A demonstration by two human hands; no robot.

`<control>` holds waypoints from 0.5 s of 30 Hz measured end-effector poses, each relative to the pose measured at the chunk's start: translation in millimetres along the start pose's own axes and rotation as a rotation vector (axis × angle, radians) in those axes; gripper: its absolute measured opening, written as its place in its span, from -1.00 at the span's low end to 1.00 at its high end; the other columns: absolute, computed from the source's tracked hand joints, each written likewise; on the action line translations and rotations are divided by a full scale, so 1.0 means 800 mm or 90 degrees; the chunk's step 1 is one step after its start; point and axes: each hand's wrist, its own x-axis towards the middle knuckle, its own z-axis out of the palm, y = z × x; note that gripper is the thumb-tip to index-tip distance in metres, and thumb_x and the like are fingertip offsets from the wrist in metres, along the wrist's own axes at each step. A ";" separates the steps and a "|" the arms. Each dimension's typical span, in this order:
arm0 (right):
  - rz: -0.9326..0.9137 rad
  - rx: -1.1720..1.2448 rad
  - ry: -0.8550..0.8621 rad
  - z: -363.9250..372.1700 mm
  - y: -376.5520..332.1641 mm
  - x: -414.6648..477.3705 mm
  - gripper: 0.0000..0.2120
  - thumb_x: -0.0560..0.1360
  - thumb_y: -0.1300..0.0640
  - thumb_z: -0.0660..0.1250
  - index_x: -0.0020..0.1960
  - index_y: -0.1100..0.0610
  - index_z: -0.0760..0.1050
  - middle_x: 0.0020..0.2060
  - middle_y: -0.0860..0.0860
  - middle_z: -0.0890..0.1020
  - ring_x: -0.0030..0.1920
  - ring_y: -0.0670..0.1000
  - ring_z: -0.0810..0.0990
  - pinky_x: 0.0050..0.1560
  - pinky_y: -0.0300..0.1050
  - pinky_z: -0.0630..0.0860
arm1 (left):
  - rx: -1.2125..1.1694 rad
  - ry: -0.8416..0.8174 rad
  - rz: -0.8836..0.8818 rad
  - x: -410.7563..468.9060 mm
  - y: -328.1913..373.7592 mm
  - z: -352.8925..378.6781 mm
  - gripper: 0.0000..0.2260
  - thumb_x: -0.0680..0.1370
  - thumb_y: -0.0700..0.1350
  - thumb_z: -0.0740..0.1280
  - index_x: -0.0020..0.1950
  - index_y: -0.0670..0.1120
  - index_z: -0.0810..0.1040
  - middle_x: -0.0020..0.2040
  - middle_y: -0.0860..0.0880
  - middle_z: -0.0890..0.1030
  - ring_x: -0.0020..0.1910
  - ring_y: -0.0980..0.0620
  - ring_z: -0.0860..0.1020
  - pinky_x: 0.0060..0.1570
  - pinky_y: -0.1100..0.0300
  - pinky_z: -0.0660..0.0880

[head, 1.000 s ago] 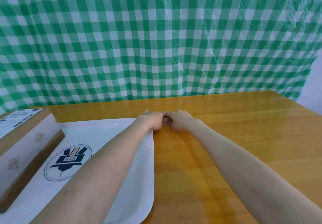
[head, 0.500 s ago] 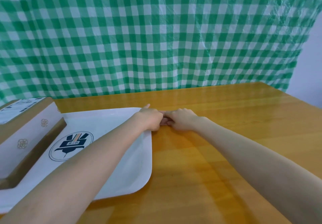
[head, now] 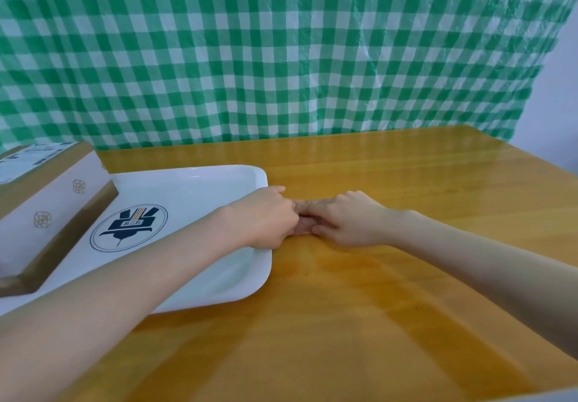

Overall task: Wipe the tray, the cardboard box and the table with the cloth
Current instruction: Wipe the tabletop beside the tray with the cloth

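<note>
A white tray (head: pixel 200 189) with a dark round emblem lies on the left of the wooden table (head: pixel 391 276). A cardboard box (head: pixel 47 201) with a white band and a label rests on the tray's left part. My left hand (head: pixel 269 217) is fisted over the tray's right rim. My right hand (head: pixel 350 218) lies on the table just beside it, fingers touching the left hand. Between them a small pinkish-brown bunch shows, apparently the cloth (head: pixel 305 207), mostly hidden by both hands.
A green and white checked sheet (head: pixel 281 51) hangs behind the table's far edge. The table's right corner (head: pixel 488 138) borders a pale wall. A pale strip runs along the bottom right of the view (head: pixel 531 397).
My joined hands have slid from the tray's far right corner to the middle of its right rim. The view has shifted, showing more of the tray and box.
</note>
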 end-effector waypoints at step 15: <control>-0.198 -0.020 0.115 0.006 -0.039 -0.084 -0.54 0.50 -0.05 0.08 0.24 0.12 0.54 0.15 -0.03 0.64 0.05 0.02 0.66 -0.44 -0.17 0.54 | 0.023 0.235 0.148 -0.073 0.061 -0.002 -0.80 0.35 0.00 0.30 -0.19 0.00 0.69 -0.27 0.04 0.69 -0.21 0.06 0.66 0.20 0.09 0.44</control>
